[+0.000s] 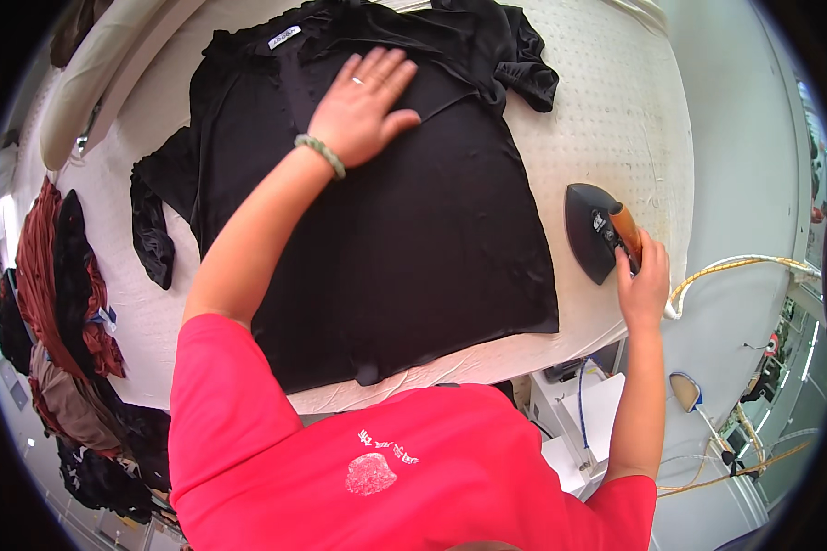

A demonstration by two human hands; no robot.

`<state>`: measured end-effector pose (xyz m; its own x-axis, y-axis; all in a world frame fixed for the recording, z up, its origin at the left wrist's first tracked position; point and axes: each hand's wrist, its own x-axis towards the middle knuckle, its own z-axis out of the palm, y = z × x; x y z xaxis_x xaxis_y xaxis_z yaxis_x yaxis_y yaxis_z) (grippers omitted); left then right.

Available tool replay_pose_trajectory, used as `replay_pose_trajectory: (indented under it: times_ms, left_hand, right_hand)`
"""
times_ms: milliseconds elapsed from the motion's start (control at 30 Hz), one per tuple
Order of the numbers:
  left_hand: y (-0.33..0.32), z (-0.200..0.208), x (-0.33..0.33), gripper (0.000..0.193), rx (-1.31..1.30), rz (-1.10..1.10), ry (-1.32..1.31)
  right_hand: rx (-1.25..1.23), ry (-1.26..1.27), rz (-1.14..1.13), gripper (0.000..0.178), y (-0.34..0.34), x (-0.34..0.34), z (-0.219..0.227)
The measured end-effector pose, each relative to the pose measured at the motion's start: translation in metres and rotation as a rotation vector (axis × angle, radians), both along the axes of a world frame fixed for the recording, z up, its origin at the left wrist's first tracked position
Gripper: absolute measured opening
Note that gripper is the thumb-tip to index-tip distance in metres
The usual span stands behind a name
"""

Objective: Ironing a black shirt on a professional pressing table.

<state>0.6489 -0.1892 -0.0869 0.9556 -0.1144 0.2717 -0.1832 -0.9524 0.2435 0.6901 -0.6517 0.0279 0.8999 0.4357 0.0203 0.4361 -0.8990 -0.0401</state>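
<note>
A black silky blouse (pixel 413 239) lies spread over a pale padded ironing table (pixel 616 138), its neck at the far side and its hem toward me. My left hand (pixel 363 106) rests flat on the upper part of the blouse, fingers stretched out, just right of the neckline. A small white label (pixel 285 38) shows at the collar. Off the right side of the blouse, my right hand (pixel 646 280) is wrapped round the brown handle of a dark iron (pixel 590 230). The iron sits on the bare table cover, apart from the blouse.
Dark red and black garments (pixel 55 275) hang at the table's left edge. A padded sleeve arm (pixel 101 83) stands at the far left. White and yellow hoses (pixel 744 264) run off to the right. Below the table's near right edge is a white unit (pixel 570 422).
</note>
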Motion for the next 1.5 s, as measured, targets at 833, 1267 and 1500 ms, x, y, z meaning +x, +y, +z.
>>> replay_pose_trajectory:
  times_ms: [833,1267,1500]
  left_hand:
    - [0.109,-0.028,-0.041,0.038,-0.047,0.179,-0.188]
    - [0.115,-0.034,-0.039,0.039,-0.025,0.161,-0.189]
    - [0.068,0.002,-0.013,0.036,0.104,0.12,-0.311]
  right_hand:
    - [0.407,0.773,-0.244,0.038,0.276,-0.006,-0.008]
    - [-0.026,0.977,0.17,0.061,0.199,-0.082,0.034]
    - [0.136,0.471,-0.534,0.047,0.011,-0.025,0.009]
